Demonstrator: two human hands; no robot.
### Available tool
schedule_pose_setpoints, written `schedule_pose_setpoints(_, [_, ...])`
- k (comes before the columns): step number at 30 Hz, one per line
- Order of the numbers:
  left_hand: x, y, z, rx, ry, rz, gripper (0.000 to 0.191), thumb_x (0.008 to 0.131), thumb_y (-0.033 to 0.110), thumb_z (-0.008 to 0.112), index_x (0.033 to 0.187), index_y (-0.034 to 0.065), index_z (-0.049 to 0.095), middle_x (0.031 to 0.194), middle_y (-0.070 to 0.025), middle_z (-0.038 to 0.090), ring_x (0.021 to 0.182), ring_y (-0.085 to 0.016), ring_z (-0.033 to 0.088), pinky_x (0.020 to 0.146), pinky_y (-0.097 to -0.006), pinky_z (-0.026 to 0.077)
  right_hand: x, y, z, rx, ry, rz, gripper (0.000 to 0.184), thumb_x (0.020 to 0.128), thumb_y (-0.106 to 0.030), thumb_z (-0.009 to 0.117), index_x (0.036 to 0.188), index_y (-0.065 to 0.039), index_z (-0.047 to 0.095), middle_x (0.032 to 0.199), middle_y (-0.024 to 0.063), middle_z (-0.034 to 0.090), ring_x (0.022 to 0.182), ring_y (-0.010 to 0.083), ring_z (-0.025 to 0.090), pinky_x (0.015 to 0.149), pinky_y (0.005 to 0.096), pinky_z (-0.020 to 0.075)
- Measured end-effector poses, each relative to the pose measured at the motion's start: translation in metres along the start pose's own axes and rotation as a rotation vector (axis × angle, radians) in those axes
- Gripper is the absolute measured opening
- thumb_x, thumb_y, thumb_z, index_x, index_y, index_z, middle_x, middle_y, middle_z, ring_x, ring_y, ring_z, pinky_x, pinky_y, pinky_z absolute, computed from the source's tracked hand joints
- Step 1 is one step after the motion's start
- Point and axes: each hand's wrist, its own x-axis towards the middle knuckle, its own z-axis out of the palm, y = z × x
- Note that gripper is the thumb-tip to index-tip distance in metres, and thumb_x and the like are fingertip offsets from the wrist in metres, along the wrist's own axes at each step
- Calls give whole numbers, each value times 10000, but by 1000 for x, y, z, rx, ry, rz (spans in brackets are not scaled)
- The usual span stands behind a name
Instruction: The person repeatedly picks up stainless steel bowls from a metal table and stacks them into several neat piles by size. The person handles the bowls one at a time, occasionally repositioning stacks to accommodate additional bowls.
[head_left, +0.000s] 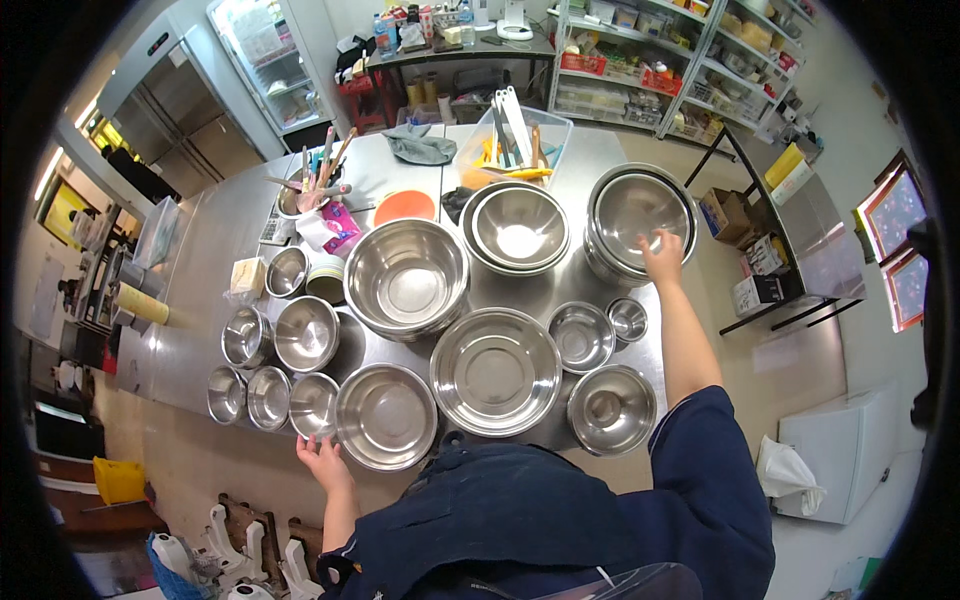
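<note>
My left hand (324, 461) is at the table's front edge, fingers apart, its tips by the near rim of a small stainless steel bowl (313, 403). Whether they touch the rim, I cannot tell. Beside that bowl sits a wide steel bowl (386, 416). My right hand (664, 261) reaches over the near side of a stack of nested steel bowls (641, 210) at the back right, fingers spread and nothing visibly held. Between my arms stand a broad shallow steel bowl (495, 371), a deep bowl stack (406, 277) and a smaller nested pair (520, 225).
Several smaller bowls (307, 334) crowd the left of the steel table (202, 300). Toward the back are a clear plastic bin (559, 135) of utensils, a grey cloth (420, 144), an orange disc-shaped item (405, 206) and a tissue pack (341, 226). Shelving (630, 71) stands beyond.
</note>
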Motion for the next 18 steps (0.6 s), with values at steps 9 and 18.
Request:
schedule_pose_setpoints(9, [-6,2,-1,-52,-9,-43,524,958,111,482,1409,89,217,1346,-114,387,1053,-190,512,858,-343,452,77,4,-30,-282,-217,372,642,752,-292,753,1221,29,454,1203,238,577,1129,368,560,962,415,456])
schedule_pose_setpoints(18, [-27,-1,-3,-69,-6,-43,467,970,99,458,1390,82,256,1316,-116,419,1034,-189,519,850,-318,454,99,20,-27,-234,-159,534,504,783,-170,668,1206,36,484,1144,234,619,1067,332,619,901,397,502])
